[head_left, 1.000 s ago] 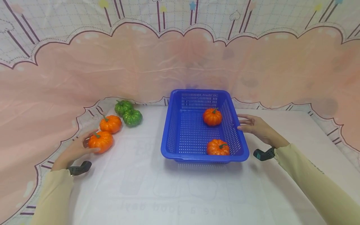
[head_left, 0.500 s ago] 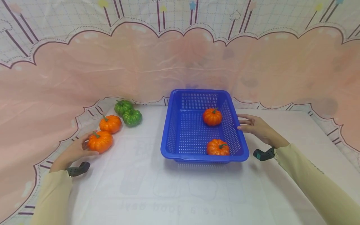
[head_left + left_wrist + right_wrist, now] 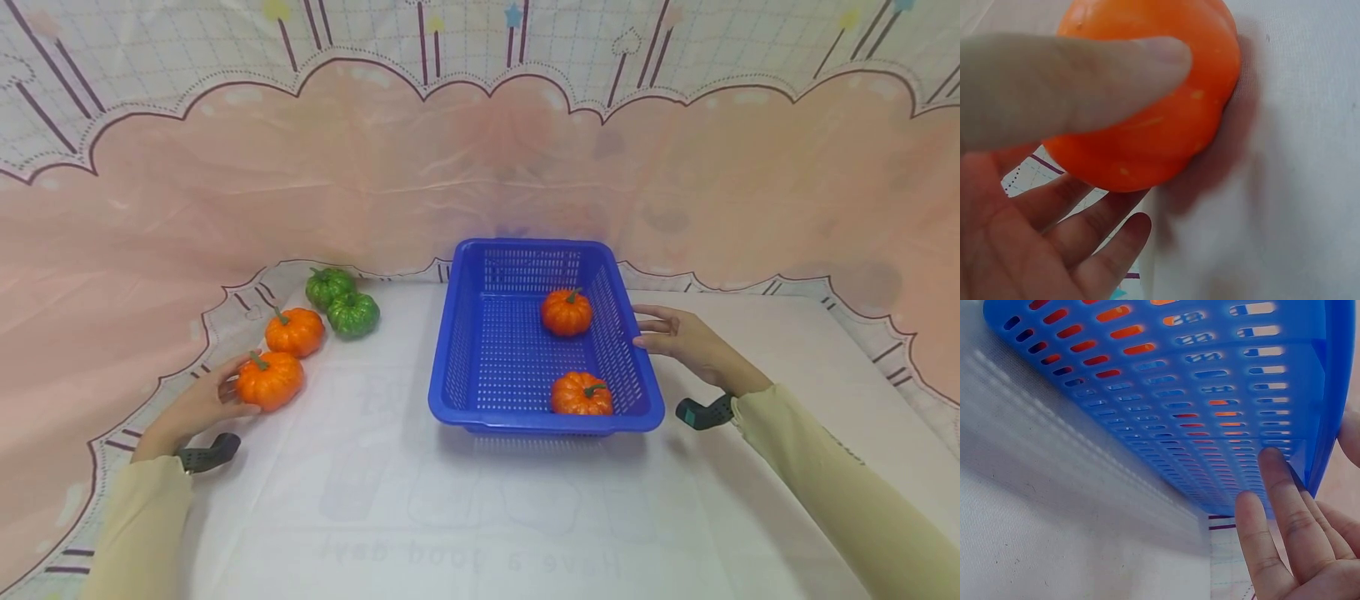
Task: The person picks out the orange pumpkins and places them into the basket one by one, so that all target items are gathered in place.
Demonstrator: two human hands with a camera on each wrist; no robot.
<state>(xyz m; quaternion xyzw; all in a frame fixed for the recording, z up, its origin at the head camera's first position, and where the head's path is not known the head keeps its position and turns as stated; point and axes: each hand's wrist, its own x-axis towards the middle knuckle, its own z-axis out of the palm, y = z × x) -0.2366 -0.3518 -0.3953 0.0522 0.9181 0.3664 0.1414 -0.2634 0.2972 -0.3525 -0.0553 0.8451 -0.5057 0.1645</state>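
Observation:
My left hand (image 3: 193,407) is around the near side of an orange pumpkin (image 3: 272,383) at the table's left. In the left wrist view the thumb (image 3: 1141,65) lies straight across this pumpkin, while loosely spread fingers reach behind and below it. On the right, my right hand (image 3: 688,340) is at the right side of a blue plastic basket (image 3: 442,367). Its extended fingers (image 3: 1254,519) come up to the slotted outer wall in the right wrist view, with the thumb near the rim. Two orange pumpkins sit inside the basket, one farther back (image 3: 566,313) and one in front (image 3: 581,394).
Another orange pumpkin (image 3: 295,332) stands just behind the one by my left hand. Beyond it are two green pumpkins (image 3: 330,287), side by side. A white printed cloth (image 3: 420,517) covers the table, and a patterned curtain (image 3: 375,167) rises at the back.
My left hand has shifted slightly left, and its thumb covers less of the near pumpkin in the head view. That pumpkin has moved only slightly. The right hand and basket have stayed still.

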